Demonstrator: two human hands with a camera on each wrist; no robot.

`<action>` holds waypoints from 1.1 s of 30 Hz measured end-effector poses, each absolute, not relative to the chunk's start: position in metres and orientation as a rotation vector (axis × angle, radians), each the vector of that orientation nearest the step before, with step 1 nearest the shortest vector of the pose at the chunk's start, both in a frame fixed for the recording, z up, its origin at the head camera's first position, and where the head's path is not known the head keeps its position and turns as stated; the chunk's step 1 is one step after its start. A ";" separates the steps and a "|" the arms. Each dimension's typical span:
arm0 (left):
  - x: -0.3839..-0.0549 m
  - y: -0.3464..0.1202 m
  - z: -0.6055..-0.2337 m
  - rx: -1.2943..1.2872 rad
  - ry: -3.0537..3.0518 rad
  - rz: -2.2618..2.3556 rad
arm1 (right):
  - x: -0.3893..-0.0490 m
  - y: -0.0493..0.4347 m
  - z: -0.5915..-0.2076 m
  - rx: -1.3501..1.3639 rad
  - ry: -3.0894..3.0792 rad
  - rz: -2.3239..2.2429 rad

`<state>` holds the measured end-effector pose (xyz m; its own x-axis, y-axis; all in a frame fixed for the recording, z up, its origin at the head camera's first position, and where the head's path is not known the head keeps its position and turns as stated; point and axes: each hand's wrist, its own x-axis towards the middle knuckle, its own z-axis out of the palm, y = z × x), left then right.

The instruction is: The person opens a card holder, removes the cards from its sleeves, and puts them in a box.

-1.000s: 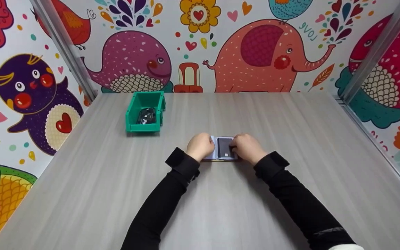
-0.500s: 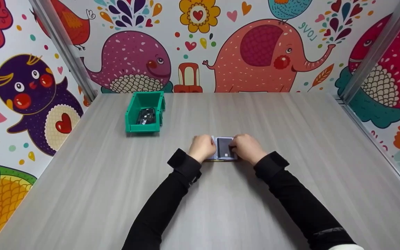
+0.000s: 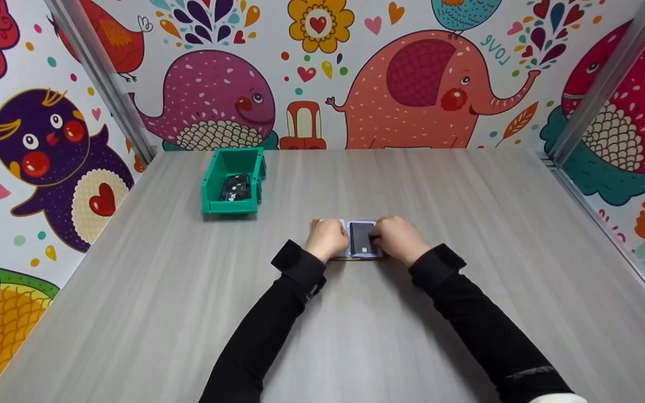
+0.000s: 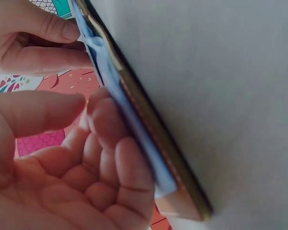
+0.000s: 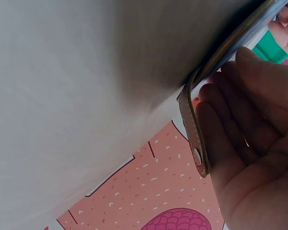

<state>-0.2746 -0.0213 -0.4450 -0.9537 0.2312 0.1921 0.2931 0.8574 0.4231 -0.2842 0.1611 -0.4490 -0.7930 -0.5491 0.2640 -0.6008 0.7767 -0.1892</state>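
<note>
A small card wallet with pale clear sleeves lies open on the table between both hands. A dark card with a chip lies over its right side. My right hand pinches the card at its right edge, thumb on top. My left hand rests on the wallet's left half with fingers curled; in the left wrist view the fingertips lie against the stacked sleeves and the palm holds nothing. The wallet's brown strap with a snap sticks out beside my right fingers in the right wrist view.
A green bin stands at the back left of the wood-grain table, with black packets inside. Walls with cartoon prints close off the back and sides, joined by metal posts.
My left hand has slid slightly right and nearer along the wallet, uncovering a bit of its upper left corner. The right hand and the card stay in place.
</note>
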 end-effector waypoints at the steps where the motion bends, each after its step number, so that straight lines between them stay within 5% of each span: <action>1: -0.275 -0.021 -0.445 -0.408 -2.907 -0.695 | -0.284 0.161 -0.449 0.906 -2.777 0.393; 33: -0.280 -0.009 -0.441 -0.291 -3.134 -0.659 | -0.284 0.159 -0.450 0.909 -2.775 0.374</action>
